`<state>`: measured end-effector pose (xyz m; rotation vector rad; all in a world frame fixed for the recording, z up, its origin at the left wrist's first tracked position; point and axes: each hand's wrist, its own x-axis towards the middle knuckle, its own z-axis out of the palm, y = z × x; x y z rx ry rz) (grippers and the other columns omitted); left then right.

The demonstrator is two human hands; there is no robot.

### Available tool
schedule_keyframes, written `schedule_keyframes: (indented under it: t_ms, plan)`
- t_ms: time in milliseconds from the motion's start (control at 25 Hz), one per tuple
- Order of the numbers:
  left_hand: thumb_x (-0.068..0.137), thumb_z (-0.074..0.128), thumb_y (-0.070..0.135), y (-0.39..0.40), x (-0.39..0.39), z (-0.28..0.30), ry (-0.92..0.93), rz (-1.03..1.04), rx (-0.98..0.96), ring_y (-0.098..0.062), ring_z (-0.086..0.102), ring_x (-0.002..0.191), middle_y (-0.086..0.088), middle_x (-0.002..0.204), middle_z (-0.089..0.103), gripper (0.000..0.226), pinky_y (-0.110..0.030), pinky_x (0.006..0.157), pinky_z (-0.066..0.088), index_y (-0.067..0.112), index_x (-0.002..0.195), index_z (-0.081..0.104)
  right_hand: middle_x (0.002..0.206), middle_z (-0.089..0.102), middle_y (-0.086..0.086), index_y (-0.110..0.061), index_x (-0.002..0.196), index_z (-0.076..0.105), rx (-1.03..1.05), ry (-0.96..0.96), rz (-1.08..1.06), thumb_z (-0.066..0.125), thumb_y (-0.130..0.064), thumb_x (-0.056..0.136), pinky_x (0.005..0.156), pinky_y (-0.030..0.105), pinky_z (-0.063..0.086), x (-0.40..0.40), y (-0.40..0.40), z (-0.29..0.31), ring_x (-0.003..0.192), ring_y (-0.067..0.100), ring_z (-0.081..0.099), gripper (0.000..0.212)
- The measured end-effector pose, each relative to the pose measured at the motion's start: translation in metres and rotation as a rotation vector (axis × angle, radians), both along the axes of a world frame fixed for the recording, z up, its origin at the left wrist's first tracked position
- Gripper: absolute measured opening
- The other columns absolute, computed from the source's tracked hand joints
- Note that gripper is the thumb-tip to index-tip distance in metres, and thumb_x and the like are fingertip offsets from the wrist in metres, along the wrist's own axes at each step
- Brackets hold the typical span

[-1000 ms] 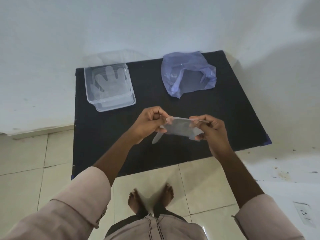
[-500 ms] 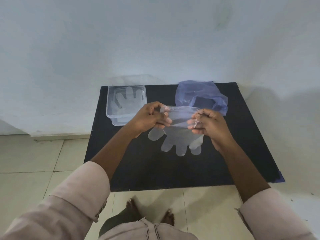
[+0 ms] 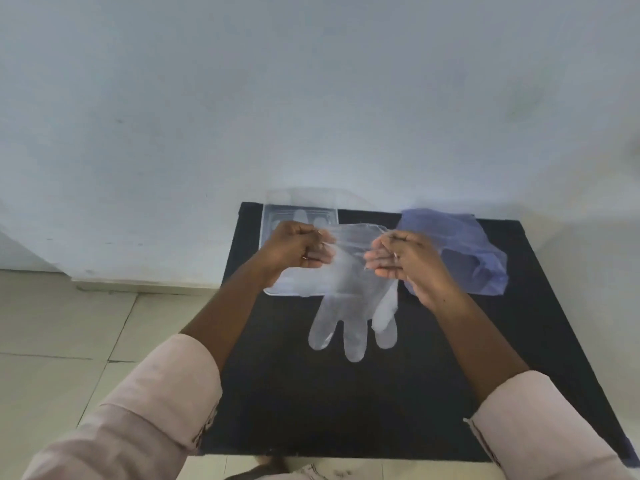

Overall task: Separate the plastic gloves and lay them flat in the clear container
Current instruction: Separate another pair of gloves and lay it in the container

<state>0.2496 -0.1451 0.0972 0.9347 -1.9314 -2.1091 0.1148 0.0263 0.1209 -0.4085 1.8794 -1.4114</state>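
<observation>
- We count two hands, one glove held up in the air, at least one glove lying in one clear container [image 3: 268,223], one purple plastic bag [image 3: 460,244] and one black surface [image 3: 346,403].
- We see the held glove [image 3: 349,292] hanging between the two hands, cuff at the top and fingers pointing down toward us, above the surface and not touching it.
- Our left hand [image 3: 299,249] is closed into a pinch on the left edge of the cuff, the fingers curled in.
- Our right hand [image 3: 407,259] pinches the right edge of the cuff, thumb against the first fingers, the remaining fingers loosely extended.
- The two hands stand near each other at the same height, the cuff stretched between them.
- The clear container sits at the far left corner of the surface, largely behind our left hand; a flat glove [image 3: 300,216] shows inside it.
- The purple plastic bag lies crumpled at the far right of the surface, just behind our right hand.
- We cannot tell whether the held glove is a single layer or several stuck together.
</observation>
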Motion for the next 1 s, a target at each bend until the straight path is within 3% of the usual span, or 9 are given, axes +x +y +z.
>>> schedule_keyframes:
  t_ms: [120,280,440,600,720,840,920,1000]
  plan:
    - [0.096,0.054,0.015,-0.056,-0.011,0.004,-0.02,0.042,0.013,-0.026,0.073,0.082,-0.017,0.091,0.074,0.023,-0.036,0.08,0.058,-0.002,0.101,0.069,0.086,0.073,0.014,-0.009,0.08,0.063,0.044,0.013,0.01,0.042,-0.013,0.098,0.074,0.035,0.055,-0.009,-0.061,0.002,0.072,0.024,0.069,0.028]
    - [0.096,0.053,0.015,-0.116,-0.043,0.011,-0.063,0.117,-0.048,-0.024,0.072,0.082,-0.018,0.096,0.073,0.025,-0.037,0.086,0.056,-0.003,0.104,0.068,0.076,0.072,0.012,-0.011,0.075,0.062,0.082,0.057,-0.054,0.042,-0.013,0.093,0.067,0.03,0.054,-0.041,-0.138,-0.003,0.061,0.019,0.07,0.027]
    - [0.09,0.056,0.015,-0.163,-0.07,0.007,-0.097,0.264,-0.074,-0.028,0.072,0.088,-0.022,0.103,0.074,0.024,-0.04,0.092,0.056,-0.002,0.101,0.07,0.077,0.072,0.015,-0.009,0.069,0.06,0.051,0.051,-0.029,0.042,0.001,0.082,0.06,0.025,0.051,-0.073,-0.204,-0.004,0.061,0.02,0.069,0.024]
    - [0.09,0.055,0.013,-0.187,-0.092,0.013,0.01,0.4,-0.132,-0.026,0.071,0.085,-0.022,0.101,0.074,0.018,-0.042,0.092,0.054,0.007,0.087,0.072,0.072,0.071,0.009,-0.01,0.069,0.062,-0.073,0.127,0.009,0.045,-0.001,0.084,0.064,0.03,0.052,-0.097,-0.242,0.0,0.068,0.022,0.071,0.024]
    - [0.091,0.053,0.015,-0.196,-0.094,0.024,0.174,0.464,-0.283,-0.02,0.074,0.09,-0.012,0.095,0.077,0.022,-0.037,0.088,0.055,0.014,0.084,0.073,0.081,0.074,0.014,-0.004,0.076,0.062,-0.261,0.338,0.009,0.044,-0.007,0.089,0.068,0.028,0.054,-0.103,-0.255,0.003,0.077,0.022,0.072,0.023]
    - [0.094,0.054,0.018,-0.187,-0.084,0.013,0.302,0.447,-0.466,-0.014,0.072,0.096,-0.004,0.093,0.077,0.022,-0.033,0.086,0.055,0.012,0.092,0.075,0.09,0.069,0.029,0.01,0.085,0.058,-0.48,0.384,0.011,0.043,-0.007,0.097,0.073,0.02,0.051,-0.093,-0.241,-0.01,0.082,0.02,0.07,0.025]
    - [0.096,0.054,0.023,-0.171,-0.068,-0.015,0.286,0.388,-0.563,-0.011,0.071,0.096,0.001,0.093,0.077,0.024,-0.035,0.087,0.054,0.013,0.096,0.076,0.091,0.069,0.025,0.009,0.087,0.059,-0.467,0.414,0.052,0.043,-0.01,0.099,0.079,0.023,0.05,-0.081,-0.218,-0.042,0.087,0.023,0.069,0.027]
    - [0.099,0.052,0.024,-0.158,-0.051,-0.055,0.183,0.282,-0.697,0.002,0.067,0.085,0.01,0.087,0.074,0.025,-0.029,0.078,0.053,0.013,0.097,0.075,0.091,0.071,0.015,0.002,0.09,0.062,-0.322,0.496,0.154,0.041,-0.015,0.099,0.077,0.027,0.05,-0.073,-0.194,-0.085,0.086,0.025,0.067,0.028]
